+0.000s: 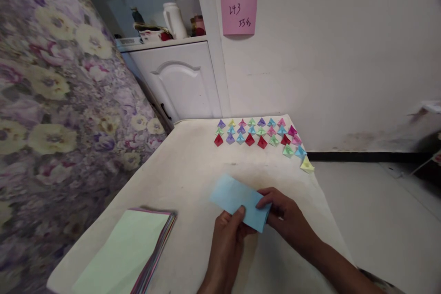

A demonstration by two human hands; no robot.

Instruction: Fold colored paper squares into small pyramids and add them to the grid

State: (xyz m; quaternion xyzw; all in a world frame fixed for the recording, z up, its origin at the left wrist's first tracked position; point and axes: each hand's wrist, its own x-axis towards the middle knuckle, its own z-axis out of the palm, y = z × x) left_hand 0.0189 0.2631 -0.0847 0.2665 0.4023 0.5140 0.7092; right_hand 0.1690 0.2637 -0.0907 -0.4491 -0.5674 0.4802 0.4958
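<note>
A light blue sheet of paper (234,196), folded into a narrow rectangle, lies low over the white table (193,170). My left hand (225,239) pinches its near edge with thumb on top. My right hand (285,216) grips the paper's right end, fingers curled over the fold. Both hands sit near the table's front right part.
Several small folded paper shapes (258,135) in red, purple, blue, green, pink and yellow stand in rows at the table's far edge. A stack of coloured sheets (127,252), green on top, lies at front left. A floral-covered bed (51,124) borders the left; a white cabinet (179,82) stands behind.
</note>
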